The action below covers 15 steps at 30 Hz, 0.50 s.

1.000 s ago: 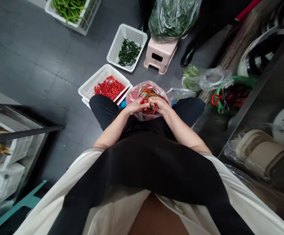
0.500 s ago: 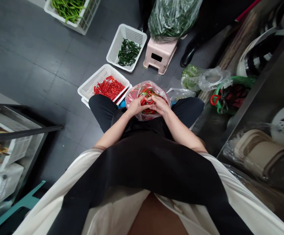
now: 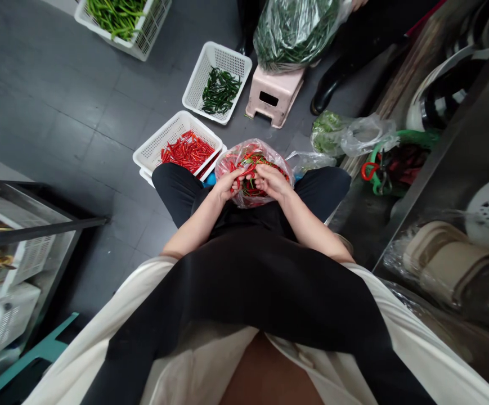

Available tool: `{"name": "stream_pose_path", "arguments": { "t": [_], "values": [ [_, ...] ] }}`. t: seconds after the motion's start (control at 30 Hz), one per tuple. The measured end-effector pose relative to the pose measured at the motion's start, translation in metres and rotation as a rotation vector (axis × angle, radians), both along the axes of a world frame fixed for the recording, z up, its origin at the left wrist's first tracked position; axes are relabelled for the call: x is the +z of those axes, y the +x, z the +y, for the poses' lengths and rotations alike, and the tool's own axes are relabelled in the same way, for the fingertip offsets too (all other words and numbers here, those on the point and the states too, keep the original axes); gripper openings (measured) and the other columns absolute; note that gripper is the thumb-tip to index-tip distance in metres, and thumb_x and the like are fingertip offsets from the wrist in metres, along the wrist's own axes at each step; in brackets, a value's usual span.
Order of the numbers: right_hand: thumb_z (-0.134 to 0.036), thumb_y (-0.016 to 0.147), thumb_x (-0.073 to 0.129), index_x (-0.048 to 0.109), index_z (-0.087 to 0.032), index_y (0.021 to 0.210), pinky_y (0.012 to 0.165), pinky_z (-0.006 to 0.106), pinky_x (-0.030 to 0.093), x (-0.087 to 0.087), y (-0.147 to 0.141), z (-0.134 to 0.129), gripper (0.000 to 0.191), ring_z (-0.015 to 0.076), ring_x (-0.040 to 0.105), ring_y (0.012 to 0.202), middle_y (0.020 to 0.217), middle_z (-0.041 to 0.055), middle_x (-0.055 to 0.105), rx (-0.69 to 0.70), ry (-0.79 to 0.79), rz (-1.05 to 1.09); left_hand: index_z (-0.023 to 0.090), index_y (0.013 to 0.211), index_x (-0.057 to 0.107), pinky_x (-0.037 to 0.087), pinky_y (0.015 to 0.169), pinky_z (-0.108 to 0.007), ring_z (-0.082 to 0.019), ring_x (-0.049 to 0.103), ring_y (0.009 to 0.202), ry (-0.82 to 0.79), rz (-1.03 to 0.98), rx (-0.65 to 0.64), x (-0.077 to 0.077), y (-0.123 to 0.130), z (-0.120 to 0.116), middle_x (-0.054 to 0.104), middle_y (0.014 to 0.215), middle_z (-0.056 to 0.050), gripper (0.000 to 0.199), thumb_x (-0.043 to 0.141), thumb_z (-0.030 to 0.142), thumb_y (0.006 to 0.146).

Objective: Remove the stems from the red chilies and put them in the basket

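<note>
Between my knees sits a clear plastic bag (image 3: 249,147) of red chillies, some with green stems. My left hand (image 3: 227,184), over the bag's left side, is closed round a few red chillies (image 3: 236,179) that poke out between the fingers. My right hand (image 3: 270,181) is opposite, above the bag's middle, its thumb and fingertips pinched at the end of a red chilli (image 3: 250,169). The fingertips of both hands are close together but apart. Just left of the bag stands a white basket (image 3: 153,147) with loose red chillies (image 3: 187,152) in it.
Beyond is a white basket (image 3: 191,84) of dark green chillies, and a basket (image 3: 153,34) of light green ones. A pink stool (image 3: 280,90) bears a large bag of greens (image 3: 295,34). A co-worker's boot (image 3: 324,93) stands close by. Red-handled scissors (image 3: 369,171) rest at a green basket (image 3: 415,136).
My hands have drawn slightly apart, the left one moving left with red chillies now showing in its fingers. A co-worker's fingers have appeared at the top of the bag of greens.
</note>
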State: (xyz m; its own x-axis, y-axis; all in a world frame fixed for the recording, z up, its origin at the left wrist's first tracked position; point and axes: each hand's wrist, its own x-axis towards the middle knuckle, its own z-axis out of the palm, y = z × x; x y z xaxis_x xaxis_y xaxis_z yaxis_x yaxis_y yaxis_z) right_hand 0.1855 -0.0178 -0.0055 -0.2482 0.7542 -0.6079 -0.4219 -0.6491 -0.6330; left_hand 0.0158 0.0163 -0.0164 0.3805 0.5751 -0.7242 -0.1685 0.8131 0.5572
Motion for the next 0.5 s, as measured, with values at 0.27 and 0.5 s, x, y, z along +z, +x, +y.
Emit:
{"name": "stream_pose_path", "arguments": {
  "t": [0.27,0.5],
  "values": [
    [-0.040,0.082,0.067,0.054,-0.017,0.073,0.038,0.015,0.027,-0.007,-0.022,-0.013,0.028,0.0033,0.039,0.043,0.062,-0.0028,0.061,0.068,0.102,-0.207,0.019,0.069,0.046,0.016,0.035,-0.019,0.001,0.022,0.035,0.019,0.027,0.178,0.006,0.004,-0.001,0.041,0.052,0.008,0.031,0.071,0.034,0.080],
    [-0.027,0.084,0.058,0.050,-0.018,0.060,0.061,0.024,0.036,-0.003,-0.008,-0.002,0.027,0.0122,0.049,0.061,0.059,-0.0009,0.054,0.466,0.557,-0.919,0.018,0.067,0.045,0.015,0.037,-0.020,0.000,0.020,0.036,-0.020,0.087,0.037,0.008,-0.002,-0.003,0.040,0.048,0.007,0.026,0.066,0.025,0.081]
  ]
}}
